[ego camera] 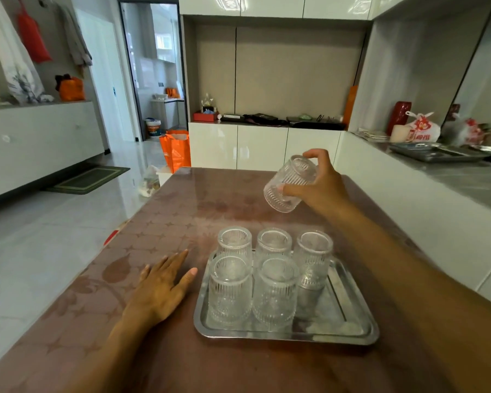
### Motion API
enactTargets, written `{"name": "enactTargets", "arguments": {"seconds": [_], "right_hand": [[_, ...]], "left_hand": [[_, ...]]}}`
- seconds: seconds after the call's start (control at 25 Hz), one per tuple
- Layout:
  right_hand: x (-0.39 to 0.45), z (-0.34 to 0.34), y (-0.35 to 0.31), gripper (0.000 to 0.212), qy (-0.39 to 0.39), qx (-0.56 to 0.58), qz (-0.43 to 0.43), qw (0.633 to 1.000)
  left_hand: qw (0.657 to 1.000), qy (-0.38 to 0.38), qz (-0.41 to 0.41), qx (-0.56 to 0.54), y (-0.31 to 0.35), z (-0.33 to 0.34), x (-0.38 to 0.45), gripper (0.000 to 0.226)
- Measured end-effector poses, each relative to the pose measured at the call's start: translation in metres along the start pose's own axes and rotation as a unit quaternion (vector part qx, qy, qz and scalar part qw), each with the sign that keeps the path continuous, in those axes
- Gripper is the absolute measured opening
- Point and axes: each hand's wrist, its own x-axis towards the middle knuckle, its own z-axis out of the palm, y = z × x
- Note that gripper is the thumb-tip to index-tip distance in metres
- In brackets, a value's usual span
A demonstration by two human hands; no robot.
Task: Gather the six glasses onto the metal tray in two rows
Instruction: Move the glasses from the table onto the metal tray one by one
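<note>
A metal tray (352, 321) lies on the brown table, near its front. Several ribbed clear glasses stand on it: three in the far row (274, 242) and two in the near row (230, 287), at its left and middle. The near right corner of the tray is bare. My right hand (321, 188) holds one more ribbed glass (289, 184) tilted in the air, beyond the tray and above the table. My left hand (162, 287) rests flat on the table, fingers spread, just left of the tray.
The brown patterned table (210, 199) stretches away beyond the tray. A grey counter (465, 182) with metal trays and bags runs along the right. An orange bag (176, 150) stands on the floor past the table's far left corner.
</note>
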Motion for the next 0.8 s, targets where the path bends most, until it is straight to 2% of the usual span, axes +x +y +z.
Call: {"name": "enactTargets", "arguments": {"seconds": [0.16,0.32,0.4,0.52,0.68,0.8], "right_hand": [[-0.066,-0.058,-0.006,0.072,0.039,0.089,0.003,0.995],[-0.122,-0.074,0.013,0.057,0.025,0.149,0.021,0.988],[-0.139,-0.071,0.027,0.059,0.014,0.122,0.032,0.992],[-0.153,-0.057,0.042,0.061,0.000,0.062,0.033,0.998],[-0.161,-0.039,0.057,0.069,-0.029,-0.055,0.013,0.998],[-0.166,-0.029,0.064,0.074,-0.069,-0.102,-0.021,0.992]], "left_hand": [[0.990,0.042,0.014,-0.137,0.017,-0.008,-0.026,0.055],[0.959,0.067,-0.006,-0.276,0.035,0.005,-0.051,0.017],[0.952,0.066,-0.001,-0.299,0.044,0.010,-0.058,0.019],[0.941,0.086,-0.044,-0.324,0.046,0.014,-0.057,0.012],[0.949,0.090,-0.021,-0.303,0.041,0.016,-0.058,0.016],[0.950,0.089,-0.019,-0.300,0.039,0.017,-0.058,0.015]]}}
